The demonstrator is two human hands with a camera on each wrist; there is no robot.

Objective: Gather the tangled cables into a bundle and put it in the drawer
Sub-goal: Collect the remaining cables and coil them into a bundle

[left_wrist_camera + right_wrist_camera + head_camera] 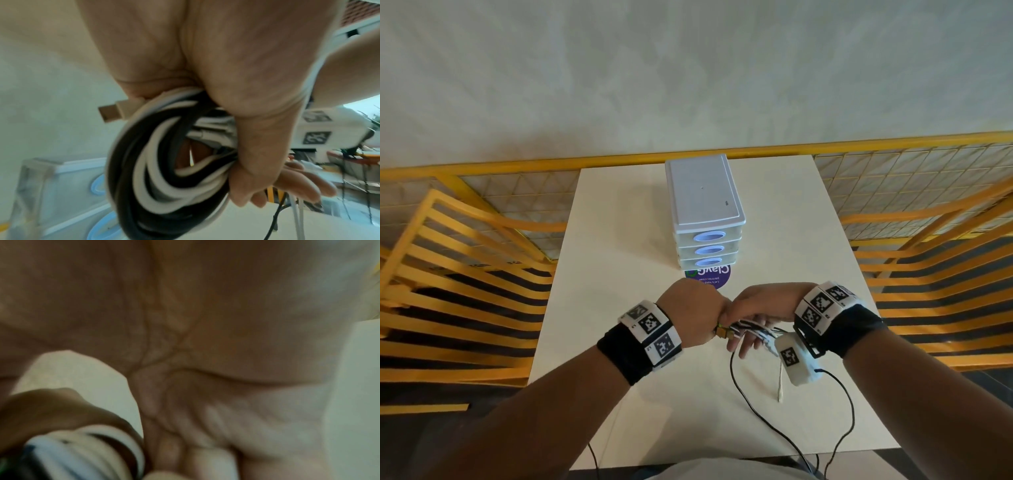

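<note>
The cable bundle [743, 331], a coil of black and white cables [164, 170] with a USB plug [115, 112] sticking out, is held above the table's near half. My left hand [695, 310] grips it in a fist [236, 81]. My right hand [763, 306] meets it from the right, fingers [744, 344] under the strands and thumb over them [82, 449]. Loose black [756, 414] and white [780, 385] tails hang onto the table. The white three-drawer unit [705, 212] stands behind the hands, all drawers closed.
The cream table [619, 274] has a round purple sticker [714, 277] in front of the drawer unit. Yellow slatted chairs [448, 291] flank it on both sides, and a yellow railing [893, 144] runs behind.
</note>
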